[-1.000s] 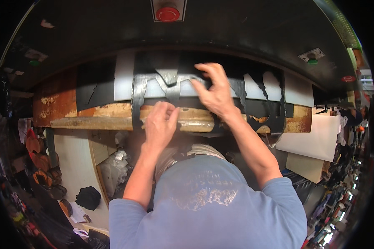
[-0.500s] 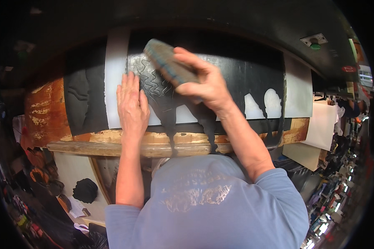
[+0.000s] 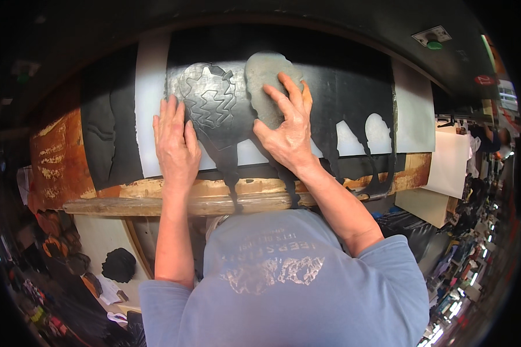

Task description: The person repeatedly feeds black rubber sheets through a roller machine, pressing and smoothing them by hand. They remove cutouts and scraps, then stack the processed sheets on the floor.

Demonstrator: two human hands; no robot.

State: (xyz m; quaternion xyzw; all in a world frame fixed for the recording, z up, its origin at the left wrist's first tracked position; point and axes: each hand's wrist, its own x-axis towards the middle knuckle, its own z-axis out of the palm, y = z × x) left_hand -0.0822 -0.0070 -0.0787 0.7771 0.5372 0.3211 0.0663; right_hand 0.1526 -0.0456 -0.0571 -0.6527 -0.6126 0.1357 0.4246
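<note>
A sole-shaped cutting die (image 3: 266,69) with a grey flat back lies on a black rubber-like sheet (image 3: 325,95). My right hand (image 3: 289,130) grips it from above, the thumb at its left edge and the fingers spread over its top toward the right edge. Left of the die, a cut sole outline with zigzag lines (image 3: 208,98) shows in the sheet. My left hand (image 3: 177,141) rests flat at the sheet's left edge, fingers stretched out beside that outline. Ragged black strips hang from the sheet's near side over the bench edge.
White boards (image 3: 414,110) lie under the black sheet. Darker sheet pieces (image 3: 98,130) sit at the left on a worn brown bench (image 3: 58,156). A wooden rail (image 3: 127,206) runs along the front. Above hangs a dark machine beam with a green button (image 3: 434,44).
The die, tilted and in the air before, now lies flat on the sheet, to the right of the zigzag outline. My right hand came down with it. My left hand stayed at the sheet's edge.
</note>
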